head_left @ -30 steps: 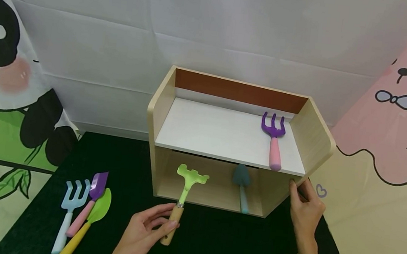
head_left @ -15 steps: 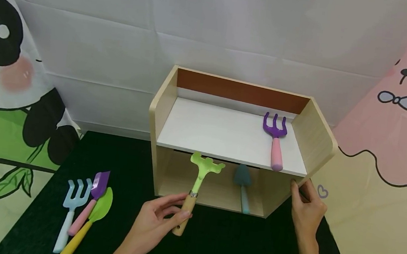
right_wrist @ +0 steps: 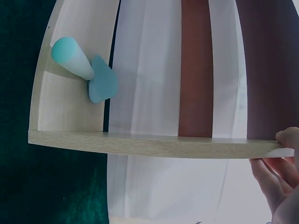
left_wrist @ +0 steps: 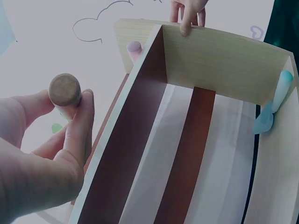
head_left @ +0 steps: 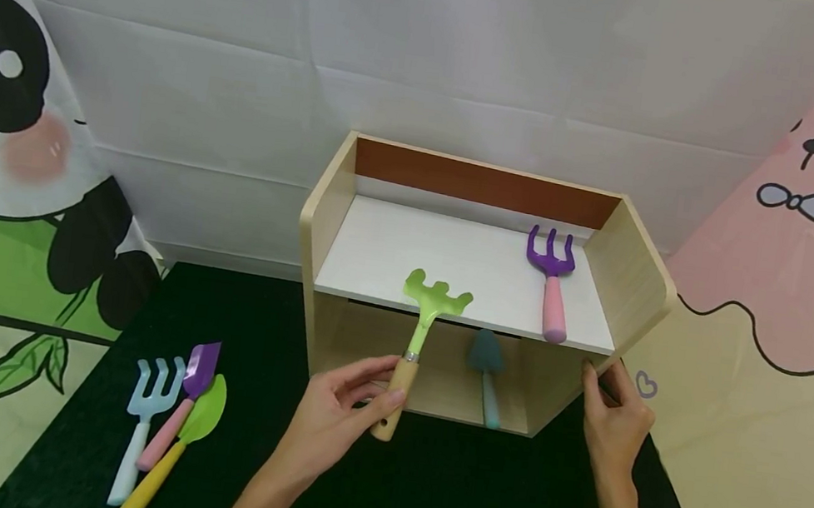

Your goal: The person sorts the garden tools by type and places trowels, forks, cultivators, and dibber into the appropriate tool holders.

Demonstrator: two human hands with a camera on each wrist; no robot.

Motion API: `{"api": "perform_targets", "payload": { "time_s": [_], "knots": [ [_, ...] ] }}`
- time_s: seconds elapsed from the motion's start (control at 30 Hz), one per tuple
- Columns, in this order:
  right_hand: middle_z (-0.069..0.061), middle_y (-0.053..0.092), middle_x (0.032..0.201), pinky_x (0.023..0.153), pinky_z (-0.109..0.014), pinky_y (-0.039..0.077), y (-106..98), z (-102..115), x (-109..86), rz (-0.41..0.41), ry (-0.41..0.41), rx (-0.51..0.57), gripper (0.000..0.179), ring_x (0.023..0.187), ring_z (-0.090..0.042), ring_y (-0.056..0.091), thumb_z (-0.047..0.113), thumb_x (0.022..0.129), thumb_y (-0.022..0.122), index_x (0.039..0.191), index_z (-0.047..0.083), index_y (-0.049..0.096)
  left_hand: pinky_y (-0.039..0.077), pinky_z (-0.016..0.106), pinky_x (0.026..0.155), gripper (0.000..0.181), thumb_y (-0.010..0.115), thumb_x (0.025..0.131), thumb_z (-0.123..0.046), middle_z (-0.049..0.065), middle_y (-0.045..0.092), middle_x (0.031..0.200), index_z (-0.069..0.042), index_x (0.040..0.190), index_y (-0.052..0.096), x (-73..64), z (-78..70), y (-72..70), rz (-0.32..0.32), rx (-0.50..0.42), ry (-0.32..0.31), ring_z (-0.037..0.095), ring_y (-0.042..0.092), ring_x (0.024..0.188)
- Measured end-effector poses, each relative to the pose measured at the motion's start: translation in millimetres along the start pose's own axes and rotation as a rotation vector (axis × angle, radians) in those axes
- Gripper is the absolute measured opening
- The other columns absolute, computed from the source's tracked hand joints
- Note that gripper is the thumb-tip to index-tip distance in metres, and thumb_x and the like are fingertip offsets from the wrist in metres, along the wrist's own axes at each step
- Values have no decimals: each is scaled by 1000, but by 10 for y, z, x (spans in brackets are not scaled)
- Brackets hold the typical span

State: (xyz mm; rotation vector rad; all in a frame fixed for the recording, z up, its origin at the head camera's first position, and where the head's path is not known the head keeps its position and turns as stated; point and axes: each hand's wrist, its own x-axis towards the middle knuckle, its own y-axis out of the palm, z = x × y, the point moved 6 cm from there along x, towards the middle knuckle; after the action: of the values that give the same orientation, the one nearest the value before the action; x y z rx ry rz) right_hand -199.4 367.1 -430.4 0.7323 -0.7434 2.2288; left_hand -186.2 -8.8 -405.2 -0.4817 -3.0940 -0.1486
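My left hand (head_left: 339, 414) pinches the wooden handle of a small light-green rake (head_left: 434, 301). The rake's head is in front of the front edge of the upper white shelf of a wooden shelf unit (head_left: 494, 178); whether it touches the shelf I cannot tell. In the left wrist view the end of the handle (left_wrist: 65, 89) points at the camera. My right hand (head_left: 613, 428) grips the unit's right side panel (right_wrist: 154, 143), thumb on the inner face and fingers outside. A purple hand fork (head_left: 551, 264) with a pink handle lies at the upper shelf's right. Below it, a blue trowel (head_left: 488, 355) lies on the bottom shelf.
On the dark green cloth (head_left: 254, 337) at the left lie a light-blue hand fork (head_left: 153, 397), a purple shovel (head_left: 200, 369) with a pink handle and a green trowel (head_left: 204, 411) with a yellow handle. A white sheet (head_left: 206, 97) hangs behind the unit.
My left hand has carried the green rake up and to the right, from in front of the lower compartment to the upper shelf's front edge. My right hand stays on the side panel.
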Motion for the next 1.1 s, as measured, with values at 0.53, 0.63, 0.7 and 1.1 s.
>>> {"api": "perform_targets", "payload": {
  "time_s": [0.53, 0.63, 0.7, 1.1],
  "knots": [
    [-21, 75, 106, 72, -5, 49, 17, 6, -2, 3, -6, -2, 34, 91, 20, 61, 3, 92, 75, 126, 5, 73, 58, 30, 91, 46, 72, 99, -20, 18, 66, 125, 0, 139, 60, 314, -154, 152, 8, -10, 53, 27, 70, 111],
    [-21, 75, 106, 72, -5, 49, 14, -1, -5, 2, -2, -5, 34, 91, 20, 60, 3, 92, 75, 127, 6, 73, 58, 29, 90, 46, 72, 98, -20, 17, 67, 122, 0, 139, 60, 375, -190, 188, 13, -11, 54, 26, 71, 107],
    [-22, 75, 106, 72, -5, 49, 13, -1, -7, 0, 0, -3, 35, 91, 20, 60, 3, 93, 74, 127, 6, 73, 58, 28, 89, 46, 72, 98, -20, 17, 67, 121, 0, 138, 61, 414, -223, 215, 14, -14, 59, 25, 71, 106],
    [-21, 75, 107, 72, -4, 48, 1, 1, -1, 6, 9, -16, 33, 92, 21, 59, 4, 93, 74, 126, 4, 73, 59, 30, 89, 45, 71, 99, -25, 14, 71, 121, 3, 135, 64, 663, -498, 373, 4, 14, 102, 23, 71, 107]
  ]
}}
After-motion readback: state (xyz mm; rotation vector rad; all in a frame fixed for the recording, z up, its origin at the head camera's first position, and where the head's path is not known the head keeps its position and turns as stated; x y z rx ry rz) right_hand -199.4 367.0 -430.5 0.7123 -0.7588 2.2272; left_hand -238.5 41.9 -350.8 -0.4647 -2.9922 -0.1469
